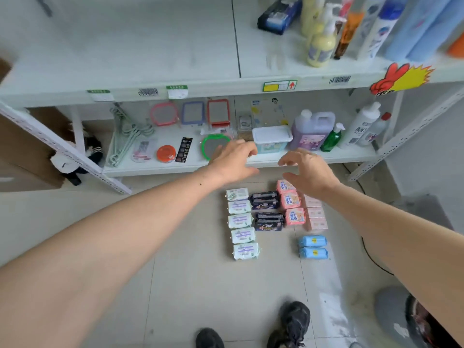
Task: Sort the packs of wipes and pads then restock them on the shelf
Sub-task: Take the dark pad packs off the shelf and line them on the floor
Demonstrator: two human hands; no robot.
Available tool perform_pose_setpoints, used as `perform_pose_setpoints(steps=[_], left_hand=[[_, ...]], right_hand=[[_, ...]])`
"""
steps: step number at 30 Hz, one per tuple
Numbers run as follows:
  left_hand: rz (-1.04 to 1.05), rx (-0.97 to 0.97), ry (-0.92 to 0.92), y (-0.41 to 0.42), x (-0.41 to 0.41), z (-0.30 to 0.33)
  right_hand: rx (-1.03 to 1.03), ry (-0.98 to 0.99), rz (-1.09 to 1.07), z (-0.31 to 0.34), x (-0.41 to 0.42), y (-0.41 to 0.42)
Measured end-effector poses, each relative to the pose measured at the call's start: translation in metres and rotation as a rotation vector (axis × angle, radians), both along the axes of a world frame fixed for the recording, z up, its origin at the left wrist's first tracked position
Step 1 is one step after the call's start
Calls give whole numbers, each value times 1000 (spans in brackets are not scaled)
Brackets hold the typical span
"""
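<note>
Packs lie sorted in columns on the floor: several white-green wipe packs [241,221] at left, dark pad packs [266,209] beside them, pink pad packs [291,202], pale pink boxes [315,213] and two blue packs [313,247] at right. My left hand [232,159] and my right hand [307,169] reach forward above the packs, near the lower shelf's front edge [175,168]. Both hands have loosely spread fingers and hold nothing. The upper shelf [125,59] has a wide bare stretch on its left.
The lower shelf holds hangers [125,136], mirrors [192,113], a white-lidded tub [272,139], a purple jug [311,130] and bottles. Lotion bottles [321,46] and a dark pack [278,16] stand on the upper shelf's right. A slanted shelf post [62,149] rises at left. My shoes [293,322] are below.
</note>
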State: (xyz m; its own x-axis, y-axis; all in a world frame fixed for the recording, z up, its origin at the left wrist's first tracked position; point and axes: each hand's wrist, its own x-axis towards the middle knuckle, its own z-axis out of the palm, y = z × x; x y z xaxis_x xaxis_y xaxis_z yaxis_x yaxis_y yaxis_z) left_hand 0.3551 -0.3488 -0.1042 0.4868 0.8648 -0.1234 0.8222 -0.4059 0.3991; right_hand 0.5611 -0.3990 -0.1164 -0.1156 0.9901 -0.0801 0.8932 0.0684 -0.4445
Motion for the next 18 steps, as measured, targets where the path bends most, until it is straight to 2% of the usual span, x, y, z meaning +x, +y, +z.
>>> perform_pose_setpoints(steps=[10, 18], left_hand=[[-60, 119, -46, 59, -29, 93], [-22, 158, -52, 145, -5, 110]], right_hand=[[159, -5, -55, 101, -22, 46], [242, 12, -95, 128, 6, 126]])
